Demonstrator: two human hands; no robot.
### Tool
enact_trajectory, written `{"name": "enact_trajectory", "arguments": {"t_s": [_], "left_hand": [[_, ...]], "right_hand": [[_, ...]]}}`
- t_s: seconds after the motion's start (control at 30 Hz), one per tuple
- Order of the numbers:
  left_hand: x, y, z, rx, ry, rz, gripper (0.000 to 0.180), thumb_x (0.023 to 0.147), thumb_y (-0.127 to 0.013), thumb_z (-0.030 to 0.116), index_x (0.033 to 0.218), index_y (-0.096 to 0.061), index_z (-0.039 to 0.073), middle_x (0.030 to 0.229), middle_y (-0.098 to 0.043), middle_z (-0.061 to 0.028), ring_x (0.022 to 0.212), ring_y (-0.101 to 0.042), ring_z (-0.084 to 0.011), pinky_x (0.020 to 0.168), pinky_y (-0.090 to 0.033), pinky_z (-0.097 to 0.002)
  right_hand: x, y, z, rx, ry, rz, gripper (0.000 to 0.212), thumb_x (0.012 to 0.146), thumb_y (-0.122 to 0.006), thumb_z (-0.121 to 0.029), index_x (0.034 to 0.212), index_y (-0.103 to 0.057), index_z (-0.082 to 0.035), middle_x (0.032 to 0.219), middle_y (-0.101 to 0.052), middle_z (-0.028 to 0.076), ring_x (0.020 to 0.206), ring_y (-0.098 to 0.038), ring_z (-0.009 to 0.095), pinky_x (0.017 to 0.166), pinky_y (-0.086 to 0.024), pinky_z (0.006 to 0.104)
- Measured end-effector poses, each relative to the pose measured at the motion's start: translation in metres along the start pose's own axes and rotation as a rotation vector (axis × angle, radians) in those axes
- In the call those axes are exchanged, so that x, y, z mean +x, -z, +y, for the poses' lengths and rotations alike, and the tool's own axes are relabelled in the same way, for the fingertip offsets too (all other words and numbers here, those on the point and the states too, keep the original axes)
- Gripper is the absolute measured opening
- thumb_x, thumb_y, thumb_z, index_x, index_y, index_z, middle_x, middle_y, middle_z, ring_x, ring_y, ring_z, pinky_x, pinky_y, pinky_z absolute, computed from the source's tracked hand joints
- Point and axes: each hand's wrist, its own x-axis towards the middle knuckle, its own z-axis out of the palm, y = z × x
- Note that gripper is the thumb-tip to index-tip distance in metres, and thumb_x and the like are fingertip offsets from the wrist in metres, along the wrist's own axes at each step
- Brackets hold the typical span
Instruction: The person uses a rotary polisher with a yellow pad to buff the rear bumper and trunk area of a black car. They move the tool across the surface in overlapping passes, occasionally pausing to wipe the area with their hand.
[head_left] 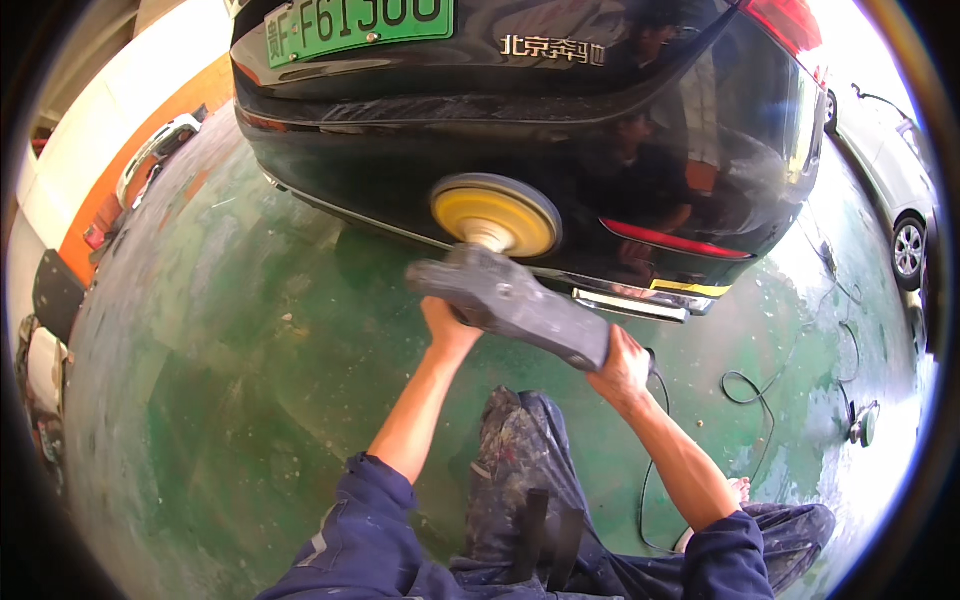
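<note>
Both my hands hold a dark power polisher (520,305) across in front of me. My left hand (447,325) is wrapped round its front end, with most fingers hidden beneath the body. At the rear end, my right hand (622,368) grips the handle. The polisher's round yellow backing plate with its pad (497,215) is up against the black rear bumper (360,170) of a car, left of a red reflector strip (675,240). Dull, dusty marks show along the bumper's upper edge. I cannot tell whether the pad is spinning.
A black cable (668,400) runs from the polisher's rear over the green floor (280,400), looping at the right near a small round tool (862,424). A silver car (885,150) stands at the right. Loose car parts (155,155) lie along the orange and white wall.
</note>
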Motion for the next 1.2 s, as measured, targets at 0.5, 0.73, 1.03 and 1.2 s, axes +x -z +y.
{"name": "enact_trajectory", "arguments": {"t_s": [0.5, 0.73, 1.03, 1.2], "left_hand": [[-0.020, -0.006, -0.006, -0.020, 0.152, -0.015, 0.037, 0.072, -0.087, 0.011, 0.102, -0.070, 0.001, 0.098, -0.073, -0.0065, 0.092, -0.068, -0.0146, 0.087, -0.053, -0.0354], [0.014, 0.014, 0.020, 0.206, 0.155, -0.113, 0.024, 0.069, -0.083, 0.020, 0.085, -0.073, 0.007, 0.082, -0.073, -0.0198, 0.087, -0.073, -0.0378, 0.075, -0.057, -0.0423], [0.119, 0.147, -0.019, 0.516, 0.231, -0.070, 0.023, 0.075, -0.080, 0.011, 0.092, -0.074, -0.004, 0.089, -0.076, -0.0226, 0.089, -0.076, -0.0305, 0.076, -0.057, -0.0384], [0.114, 0.117, 0.036, 0.452, 0.190, -0.128, 0.023, 0.073, -0.082, 0.017, 0.085, -0.075, -0.001, 0.084, -0.073, -0.0246, 0.090, -0.074, -0.0361, 0.075, -0.057, -0.0410]], "right_hand": [[-0.003, 0.045, -0.015, -0.060, 0.043, -0.051, 0.034, 0.065, -0.074, -0.005, 0.088, -0.050, -0.003, 0.082, -0.063, 0.017, 0.080, -0.066, 0.040, 0.070, -0.054, 0.0489], [-0.007, 0.062, -0.056, -0.055, -0.165, -0.159, 0.034, 0.071, -0.076, -0.012, 0.093, -0.052, -0.001, 0.086, -0.066, 0.020, 0.084, -0.067, 0.042, 0.075, -0.053, 0.0518], [0.089, 0.031, -0.192, 0.011, -0.042, -0.402, 0.026, 0.081, -0.060, -0.011, 0.103, -0.054, 0.002, 0.092, -0.071, 0.029, 0.085, -0.070, 0.048, 0.077, -0.056, 0.0551], [0.060, 0.071, -0.172, 0.059, -0.146, -0.431, 0.023, 0.082, -0.059, -0.010, 0.099, -0.054, 0.005, 0.090, -0.071, 0.029, 0.086, -0.070, 0.049, 0.079, -0.056, 0.0543]]}}
